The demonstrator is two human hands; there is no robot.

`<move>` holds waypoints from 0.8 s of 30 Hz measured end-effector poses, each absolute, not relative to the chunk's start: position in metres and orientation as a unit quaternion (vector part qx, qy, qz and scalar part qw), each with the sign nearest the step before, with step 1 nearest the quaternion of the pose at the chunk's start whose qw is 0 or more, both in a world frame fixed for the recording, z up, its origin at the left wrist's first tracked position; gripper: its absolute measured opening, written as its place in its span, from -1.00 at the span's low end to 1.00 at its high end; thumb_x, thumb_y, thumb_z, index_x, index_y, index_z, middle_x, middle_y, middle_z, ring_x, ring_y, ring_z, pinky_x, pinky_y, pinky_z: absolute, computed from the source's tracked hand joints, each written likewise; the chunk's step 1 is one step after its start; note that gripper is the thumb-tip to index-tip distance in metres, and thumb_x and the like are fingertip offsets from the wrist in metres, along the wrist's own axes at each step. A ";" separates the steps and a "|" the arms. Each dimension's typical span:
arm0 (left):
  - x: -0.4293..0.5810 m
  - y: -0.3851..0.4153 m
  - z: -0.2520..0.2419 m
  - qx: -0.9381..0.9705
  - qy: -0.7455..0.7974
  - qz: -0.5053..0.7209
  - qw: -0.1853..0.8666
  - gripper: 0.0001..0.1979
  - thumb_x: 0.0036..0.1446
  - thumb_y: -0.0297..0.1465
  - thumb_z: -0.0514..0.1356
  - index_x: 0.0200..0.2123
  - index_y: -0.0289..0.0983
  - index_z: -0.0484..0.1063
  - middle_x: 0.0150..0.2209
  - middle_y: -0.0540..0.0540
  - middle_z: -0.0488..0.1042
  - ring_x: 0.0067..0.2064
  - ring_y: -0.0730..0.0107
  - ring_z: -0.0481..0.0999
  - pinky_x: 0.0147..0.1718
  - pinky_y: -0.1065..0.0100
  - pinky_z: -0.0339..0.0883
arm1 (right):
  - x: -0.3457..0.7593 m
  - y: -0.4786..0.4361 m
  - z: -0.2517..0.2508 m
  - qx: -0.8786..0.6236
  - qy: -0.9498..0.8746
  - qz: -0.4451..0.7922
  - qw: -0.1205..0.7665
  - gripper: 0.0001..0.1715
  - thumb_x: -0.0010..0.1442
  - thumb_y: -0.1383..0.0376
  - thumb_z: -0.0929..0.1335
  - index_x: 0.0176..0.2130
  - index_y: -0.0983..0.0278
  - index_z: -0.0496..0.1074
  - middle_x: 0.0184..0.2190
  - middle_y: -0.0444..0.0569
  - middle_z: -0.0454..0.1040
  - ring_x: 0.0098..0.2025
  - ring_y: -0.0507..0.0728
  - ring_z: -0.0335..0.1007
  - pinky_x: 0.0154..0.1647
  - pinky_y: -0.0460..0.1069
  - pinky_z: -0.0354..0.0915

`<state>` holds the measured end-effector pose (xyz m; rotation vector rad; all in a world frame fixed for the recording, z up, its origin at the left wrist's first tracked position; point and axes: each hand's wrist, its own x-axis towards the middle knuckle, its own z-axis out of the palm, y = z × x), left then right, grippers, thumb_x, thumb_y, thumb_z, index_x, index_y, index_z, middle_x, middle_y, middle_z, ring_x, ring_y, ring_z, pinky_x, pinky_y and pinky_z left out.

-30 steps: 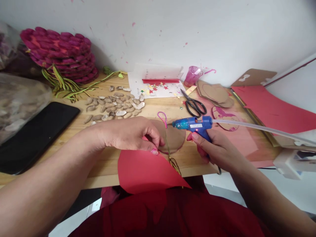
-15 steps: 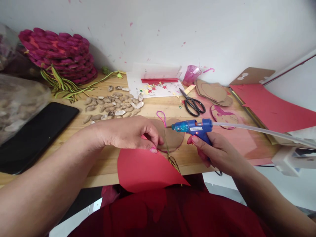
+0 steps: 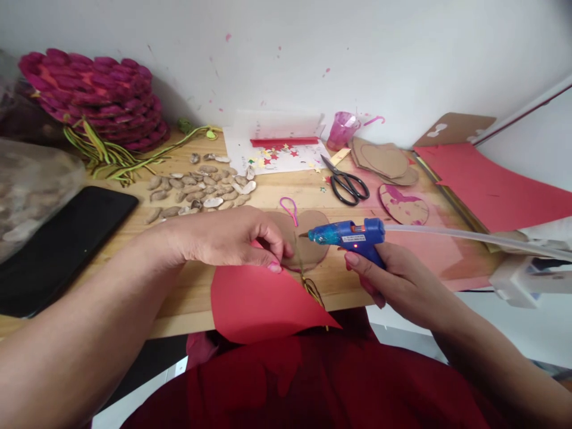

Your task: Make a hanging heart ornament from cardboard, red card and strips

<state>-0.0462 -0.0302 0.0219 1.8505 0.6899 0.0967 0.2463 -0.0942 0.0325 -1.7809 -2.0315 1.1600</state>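
My left hand point(image 3: 236, 238) pinches the edge of a curved red paper piece point(image 3: 263, 304), which hangs past the table's front edge. Beneath the fingers lies a heart-shaped cardboard piece point(image 3: 316, 235), partly covered by my left hand. A pink cord loop point(image 3: 289, 208) sticks out at its top, and a thin yellowish cord point(image 3: 308, 286) runs down its middle into loose strands. My right hand point(image 3: 393, 277) grips a blue glue gun point(image 3: 346, 232), its nozzle just over the cardboard. A clear glue stick point(image 3: 447, 230) trails from its back, and a small red light glows on its side.
Peanut shells point(image 3: 210, 187), scissors point(image 3: 344, 182), star confetti on white paper point(image 3: 241, 155) and cardboard cutouts point(image 3: 384, 161) lie behind. Left are a black phone point(image 3: 67, 244), a plastic bag point(image 3: 36, 196) and a magenta shell-covered basket point(image 3: 93, 101). Red sheets point(image 3: 504, 190) lie right.
The glue gun's nozzle has moved slightly toward me, away from the base of the pink loop. My left hand still pinches the red paper. The whole view has shifted a little.
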 end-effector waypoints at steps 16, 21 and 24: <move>-0.046 -0.033 0.021 0.772 0.313 0.068 0.549 -0.87 0.16 -0.33 0.27 -0.40 -0.12 0.63 -0.07 0.00 0.66 0.00 0.25 0.63 -0.06 0.37 0.41 | 0.251 -0.109 0.041 -0.606 -0.701 0.371 0.057 -0.36 0.35 -0.19 0.22 -0.52 0.20 0.24 -0.65 -0.11 0.33 -0.58 0.06 0.23 -0.56 -0.02 0.07; -0.044 -0.034 0.022 0.776 0.334 0.062 0.531 -0.84 0.16 -0.25 0.29 -0.41 -0.13 0.64 -0.11 -0.03 0.67 -0.07 0.25 0.66 -0.11 0.38 0.44 | 0.254 -0.116 0.043 -0.595 -0.708 0.377 0.053 -0.39 0.38 -0.13 0.23 -0.52 0.21 0.25 -0.66 -0.14 0.31 -0.58 0.05 0.22 -0.55 -0.03 0.09; -0.043 -0.034 0.024 0.770 0.332 0.060 0.541 -0.84 0.16 -0.25 0.28 -0.39 -0.15 0.64 -0.11 -0.05 0.67 -0.06 0.22 0.66 -0.11 0.36 0.45 | 0.256 -0.120 0.044 -0.584 -0.713 0.384 0.049 -0.40 0.40 -0.09 0.24 -0.53 0.21 0.27 -0.66 -0.15 0.32 -0.59 0.04 0.21 -0.54 -0.03 0.11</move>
